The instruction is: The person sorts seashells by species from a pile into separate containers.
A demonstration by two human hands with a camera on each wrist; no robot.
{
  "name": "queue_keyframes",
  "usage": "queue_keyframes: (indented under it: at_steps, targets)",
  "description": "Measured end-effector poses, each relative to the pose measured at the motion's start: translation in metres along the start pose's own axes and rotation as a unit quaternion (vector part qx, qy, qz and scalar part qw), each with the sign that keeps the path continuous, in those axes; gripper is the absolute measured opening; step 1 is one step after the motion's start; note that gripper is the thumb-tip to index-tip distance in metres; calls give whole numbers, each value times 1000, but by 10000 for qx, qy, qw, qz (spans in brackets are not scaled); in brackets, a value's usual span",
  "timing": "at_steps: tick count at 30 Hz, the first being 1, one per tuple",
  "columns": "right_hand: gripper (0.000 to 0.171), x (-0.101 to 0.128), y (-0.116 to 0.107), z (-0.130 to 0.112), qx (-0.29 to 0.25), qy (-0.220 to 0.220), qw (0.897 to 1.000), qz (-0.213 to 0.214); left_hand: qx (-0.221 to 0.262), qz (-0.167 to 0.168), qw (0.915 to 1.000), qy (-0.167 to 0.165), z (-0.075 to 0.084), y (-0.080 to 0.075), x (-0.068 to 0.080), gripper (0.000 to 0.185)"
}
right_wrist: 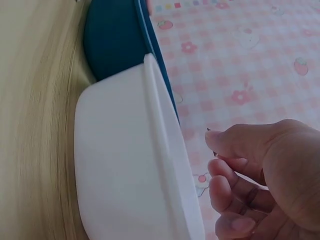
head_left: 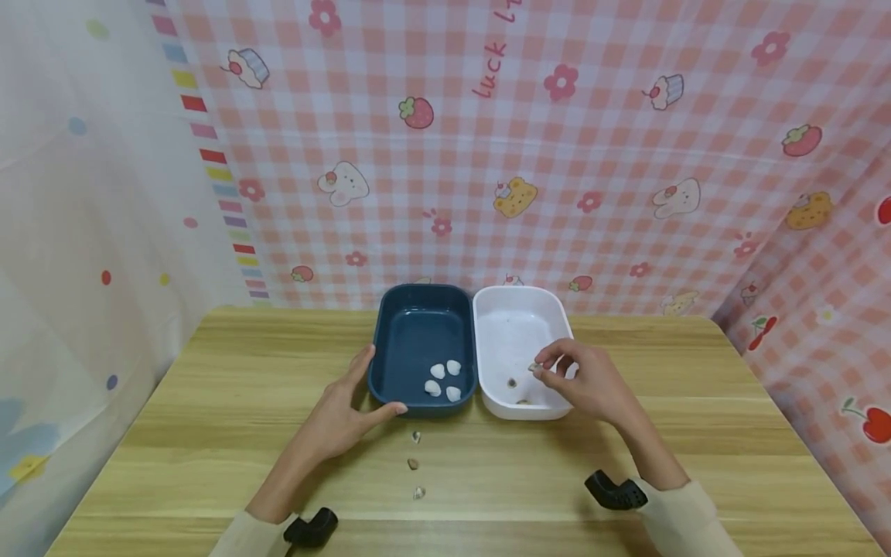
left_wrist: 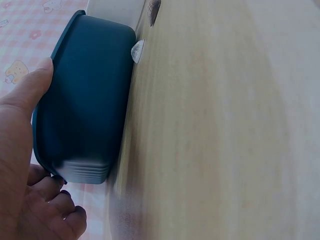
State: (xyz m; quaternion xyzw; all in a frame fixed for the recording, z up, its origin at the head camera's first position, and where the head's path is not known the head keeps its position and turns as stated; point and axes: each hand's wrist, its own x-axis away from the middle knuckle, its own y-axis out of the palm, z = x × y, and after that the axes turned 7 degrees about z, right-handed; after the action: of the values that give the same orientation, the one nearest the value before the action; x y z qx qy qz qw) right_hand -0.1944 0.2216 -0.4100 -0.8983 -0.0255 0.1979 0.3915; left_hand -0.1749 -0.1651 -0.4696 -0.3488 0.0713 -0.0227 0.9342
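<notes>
A dark blue tray (head_left: pixel 418 309) and a white tray (head_left: pixel 518 309) stand side by side at the table's middle. My left hand (head_left: pixel 379 383) clasps the blue tray's near left corner, thumb (left_wrist: pixel 30 90) along its front wall (left_wrist: pixel 85 100), fingers (left_wrist: pixel 60 210) curled at its left side. Several white shells (head_left: pixel 443 381) lie in the blue tray. My right hand (head_left: pixel 539 370) hovers over the white tray and pinches a small brownish shell (head_left: pixel 534 367) at its fingertips (right_wrist: pixel 220 145). Two brown shells (head_left: pixel 512 382) lie in the white tray (right_wrist: pixel 125 165).
Three small shells (head_left: pixel 415 464) lie in a line on the wooden table (head_left: pixel 209 433) just in front of the blue tray; one of these shells (left_wrist: pixel 137 50) shows in the left wrist view. Pink checked cloth (head_left: pixel 557 155) hangs behind and to the right.
</notes>
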Motion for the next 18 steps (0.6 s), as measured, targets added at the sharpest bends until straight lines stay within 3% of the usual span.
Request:
queue_keyframes:
  at_steps: [9,18]
  targets:
    - [8,-6,3,10,243,163,9996,-59,5,-19,10000,5,0,-1,0,116]
    - [21,-7,4,15,367,317,9987,-185,-82,14,10000,22,0,0,0,115]
